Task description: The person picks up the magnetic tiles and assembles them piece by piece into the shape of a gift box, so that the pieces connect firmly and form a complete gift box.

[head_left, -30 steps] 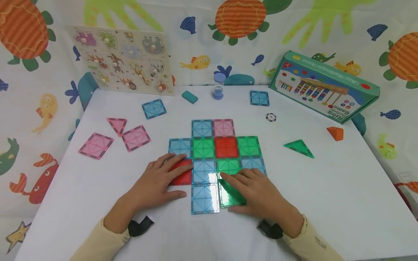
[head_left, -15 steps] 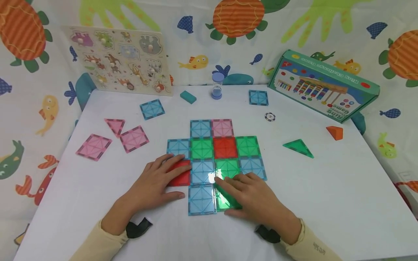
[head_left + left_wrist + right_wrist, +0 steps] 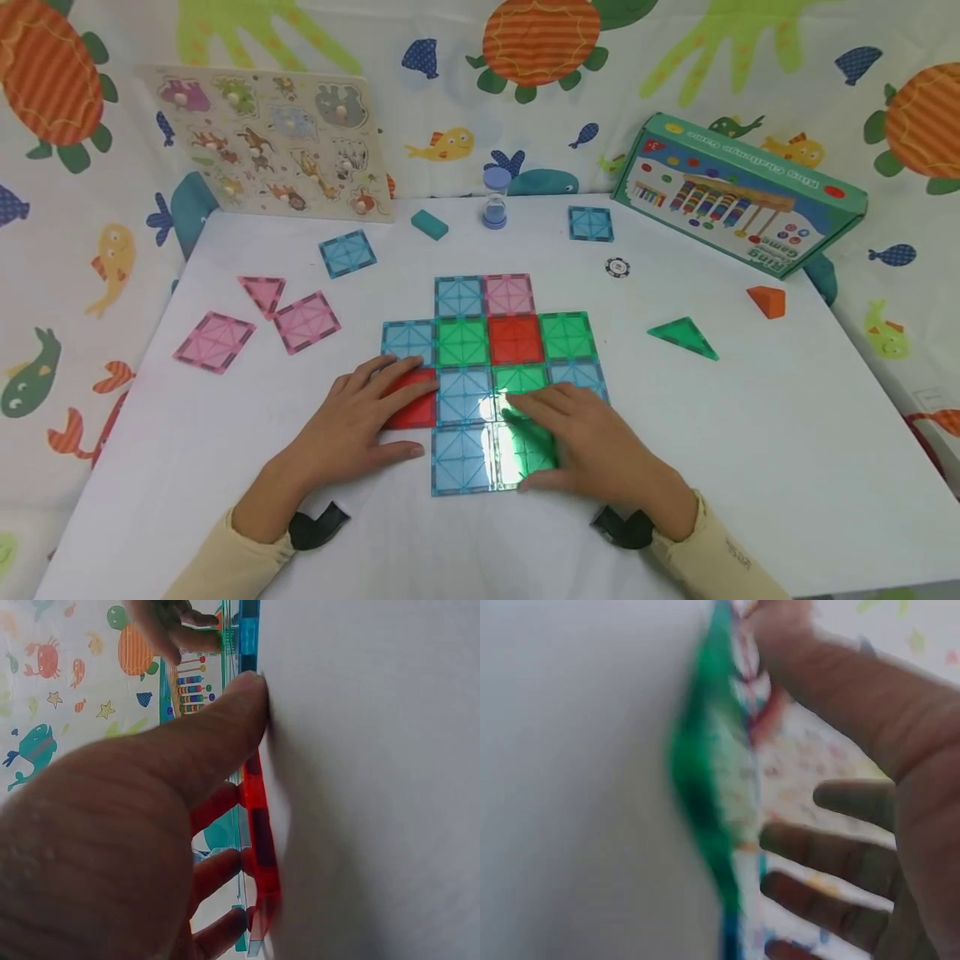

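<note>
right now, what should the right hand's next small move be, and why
Probably lift the right hand away: the bottom green translucent plastic square tile already lies beside the bottom blue translucent plastic square tile, with no clear gap between them.

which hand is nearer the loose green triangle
Right: the right hand is left of the green triangle and nearer the person; the left hand is farther left, touching a red tile.
</note>
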### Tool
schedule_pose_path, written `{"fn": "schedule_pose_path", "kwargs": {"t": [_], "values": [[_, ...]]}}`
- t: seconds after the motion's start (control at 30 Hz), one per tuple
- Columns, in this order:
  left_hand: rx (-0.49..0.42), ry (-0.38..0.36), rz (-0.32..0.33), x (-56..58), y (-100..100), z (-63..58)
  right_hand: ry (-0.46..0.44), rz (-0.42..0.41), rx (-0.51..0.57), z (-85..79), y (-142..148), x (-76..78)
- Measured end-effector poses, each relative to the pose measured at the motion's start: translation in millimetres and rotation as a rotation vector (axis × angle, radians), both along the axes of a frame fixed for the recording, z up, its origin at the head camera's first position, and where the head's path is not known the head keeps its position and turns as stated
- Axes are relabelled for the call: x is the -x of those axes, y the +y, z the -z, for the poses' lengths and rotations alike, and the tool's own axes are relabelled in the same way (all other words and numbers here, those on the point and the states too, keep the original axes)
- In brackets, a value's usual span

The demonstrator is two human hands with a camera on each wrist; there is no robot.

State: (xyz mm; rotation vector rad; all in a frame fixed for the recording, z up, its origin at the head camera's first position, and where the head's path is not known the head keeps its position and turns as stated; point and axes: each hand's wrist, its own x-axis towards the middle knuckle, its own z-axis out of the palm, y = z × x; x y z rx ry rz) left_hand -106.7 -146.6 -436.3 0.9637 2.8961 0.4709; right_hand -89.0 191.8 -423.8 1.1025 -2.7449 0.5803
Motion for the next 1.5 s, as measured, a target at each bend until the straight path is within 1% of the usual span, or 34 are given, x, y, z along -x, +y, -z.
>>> {"fn": "schedule_pose_path", "kwargs": {"t": [0.03, 0.1, 0.17, 0.2, 0.27, 0.3, 0.37, 0.43, 0.53, 0.63, 0.73, 0.77, 0.83, 0.9, 0.97, 1.03, 1.1, 1.23, 1.3, 1.4, 1.5], "values": [[0.0, 0.001, -0.002, -0.5, 0, -0.3, -0.005, 0.066, 0.034, -1.2, 5, 3.7], [-0.007, 0.005, -0.002, -1.2, -1, -0.7, -0.002, 0.248, 0.076, -4.4, 16, 10.8], [-0.012, 0.005, -0.002, -1.9, -1, -1.1, -0.032, 0.437, 0.078, -6.0, 26, 16.4], [-0.013, 0.005, -0.003, -2.2, -1, -1.3, -0.064, 0.51, 0.066, -6.1, 30, 18.8], [-0.011, 0.006, -0.003, -2.6, -2, -1.2, -0.149, 0.604, 0.027, -4.5, 35, 22.8], [-0.01, 0.008, -0.003, -2.6, -2, -1.1, -0.192, 0.626, 0.02, -3.4, 35, 24.4], [-0.007, 0.009, -0.004, -2.9, -3, -1.2, -0.249, 0.634, 0.032, 0.0, 34, 27.3], [-0.01, 0.01, -0.005, -2.9, -4, -0.9, -0.274, 0.626, 0.075, 2.5, 31, 29.3], [-0.017, 0.008, -0.006, -2.8, -4, -0.7, -0.321, 0.617, 0.186, 4.5, 29, 31.9], [-0.021, 0.01, -0.008, -2.9, -5, -0.8, -0.435, 0.644, 0.313, 3.8, 32, 37.1], [-0.019, 0.017, -0.01, -3.1, -6, -1.1, -0.55, 0.678, 0.418, 2.6, 36, 45.7], [-0.02, 0.019, -0.01, -3.2, -7, -1.2, -0.587, 0.677, 0.46, 2.1, 37, 49.3], [-0.018, 0.021, -0.013, -3.5, -7, -1.2, -0.653, 0.652, 0.548, 0.7, 41, 56.2], [-0.021, 0.016, -0.016, -3.7, -8, -1.4, -0.71, 0.604, 0.631, -0.6, 44, 62.4], [-0.021, 0.008, -0.017, -3.6, -8, -1.4, -0.755, 0.558, 0.678, -1.3, 45, 67.4], [-0.021, 0.0, -0.017, -3.3, -7, -1.0, -0.775, 0.513, 0.678, -1.9, 43, 70.8], [-0.018, -0.006, -0.016, -2.7, -7, -0.2, -0.777, 0.47, 0.664, -2.8, 39, 73.2], [-0.017, -0.001, -0.007, -1.8, -6, 1.1, -0.74, 0.386, 0.641, -7.8, 26, 76.3], [-0.022, 0.006, -0.002, -1.4, -5, 1.6, -0.718, 0.359, 0.632, -10.4, 20, 77.6], [-0.022, 0.008, 0.003, -0.6, -4, 2.3, -0.696, 0.351, 0.602, -13.4, 12, 78.6], [-0.012, 0.0, 0.004, 0.2, -3, 2.4, -0.688, 0.384, 0.573, -14.6, 9, 77.6]]}}
